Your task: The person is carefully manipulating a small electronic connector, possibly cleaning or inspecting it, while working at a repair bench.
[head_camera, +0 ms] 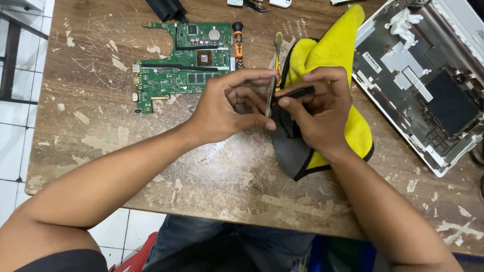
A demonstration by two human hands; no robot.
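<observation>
My left hand (229, 106) pinches a thin flat metal part (270, 95) edge-on between thumb and fingers above the worn wooden table (101, 126). My right hand (320, 108) touches the same part and holds a small black strip (297, 92) against it. Both hands hover over a yellow and grey cloth (335, 48) lying on the table. A green circuit board (176, 65) lies to the left of my left hand.
An orange and black screwdriver (237, 43) lies beside the board. A second thin tool with a yellow handle (278, 43) rests near the cloth. An opened white laptop shell (423, 80) fills the right side. Black parts (166, 9) sit at the far edge.
</observation>
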